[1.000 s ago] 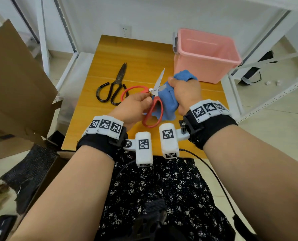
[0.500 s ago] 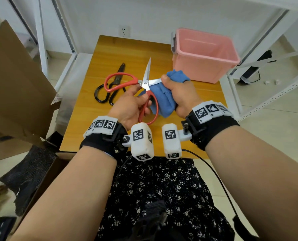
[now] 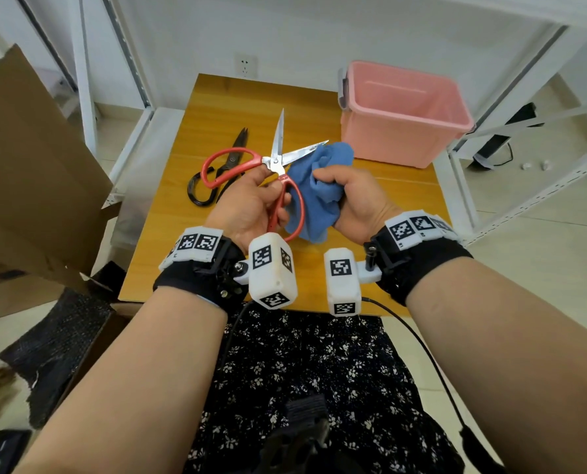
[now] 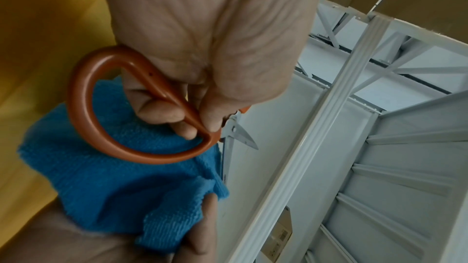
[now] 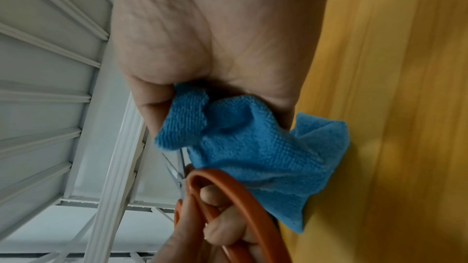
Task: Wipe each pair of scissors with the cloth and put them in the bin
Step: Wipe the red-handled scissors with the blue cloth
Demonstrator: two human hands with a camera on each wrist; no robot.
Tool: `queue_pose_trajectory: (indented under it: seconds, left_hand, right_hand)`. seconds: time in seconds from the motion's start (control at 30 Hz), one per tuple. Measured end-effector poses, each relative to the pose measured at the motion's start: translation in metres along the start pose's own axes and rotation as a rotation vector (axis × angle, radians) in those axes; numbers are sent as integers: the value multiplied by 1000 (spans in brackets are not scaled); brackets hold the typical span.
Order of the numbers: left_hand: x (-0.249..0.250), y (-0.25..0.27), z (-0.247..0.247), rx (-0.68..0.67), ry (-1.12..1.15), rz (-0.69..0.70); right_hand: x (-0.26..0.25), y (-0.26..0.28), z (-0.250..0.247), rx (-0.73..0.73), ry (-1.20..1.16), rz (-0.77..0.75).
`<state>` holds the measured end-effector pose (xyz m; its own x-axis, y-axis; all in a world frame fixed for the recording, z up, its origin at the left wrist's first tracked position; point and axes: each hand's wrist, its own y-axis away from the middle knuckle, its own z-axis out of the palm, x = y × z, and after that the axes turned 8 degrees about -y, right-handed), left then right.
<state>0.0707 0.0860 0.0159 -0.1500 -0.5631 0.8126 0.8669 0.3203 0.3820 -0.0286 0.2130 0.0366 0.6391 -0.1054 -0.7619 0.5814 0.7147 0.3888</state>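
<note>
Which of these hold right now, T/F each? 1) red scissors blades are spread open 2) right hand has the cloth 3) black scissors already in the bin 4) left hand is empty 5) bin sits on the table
1) True. The red scissors have their blades spread in a V.
2) True. The right hand grips the blue cloth, bunched against one blade.
3) False. The black scissors lie on the table, left of the pink bin.
4) False. The left hand grips a red handle loop of the scissors.
5) True. The bin stands at the table's far right corner.
</note>
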Motion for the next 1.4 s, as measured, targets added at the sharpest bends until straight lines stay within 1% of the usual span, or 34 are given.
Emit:
queue_pose_trajectory:
  seconds: [0.17, 0.23, 0.33, 0.47, 0.57, 0.63, 0.67, 0.7, 0.83, 0.9, 0.93, 1.0, 1.1, 1.17, 1.23, 1.3, 1.4]
  left_hand:
    - [-2, -2, 0, 41, 19, 4]
    - [-3, -2, 1, 59, 29, 9]
    - [-1, -2, 2, 85, 47, 7]
    - [0, -1, 2, 139, 87, -48]
    - [-2, -2, 3, 180, 79, -78]
    - [-3, -4, 3, 203, 68, -97]
    - [-3, -4, 3, 218, 67, -100]
    - [-4, -5, 2, 238, 67, -100]
    - [-2, -5, -1, 309, 95, -78]
    - [-1, -4, -1, 335, 106, -65]
    - [-1, -4, 0, 340, 111, -60]
    - [-1, -3, 1, 326, 114, -42]
    - [-2, -3, 5, 276, 92, -15]
    - [-1, -4, 6, 258, 88, -10]
    - [0, -4, 6, 253, 85, -13]
    - [0, -2, 5, 238, 89, -13]
    - [2, 2, 6, 116, 151, -5]
  right_hand:
    - [4, -5, 0, 97, 23, 20]
    - [6, -6, 2, 129, 17, 0]
    - [6, -6, 1, 130, -10, -17]
    - [7, -6, -4, 142, 37, 19]
    - [8, -9, -7, 131, -17, 72]
    - [9, -12, -8, 135, -44, 66]
    - [9, -13, -9, 169, 4, 43]
    - [10, -14, -11, 212, 113, 1]
    - [13, -18, -21, 350, 715, -187]
    - [12, -18, -23, 402, 895, -240]
    - [11, -18, -22, 429, 928, -253]
    - [8, -18, -18, 458, 944, -280]
    - [6, -21, -10, 409, 942, -274]
    - [6, -21, -5, 355, 848, -242]
    - [5, -23, -4, 335, 775, -226]
    - [3, -22, -4, 366, 800, -248]
    - [1, -23, -5, 420, 904, -272]
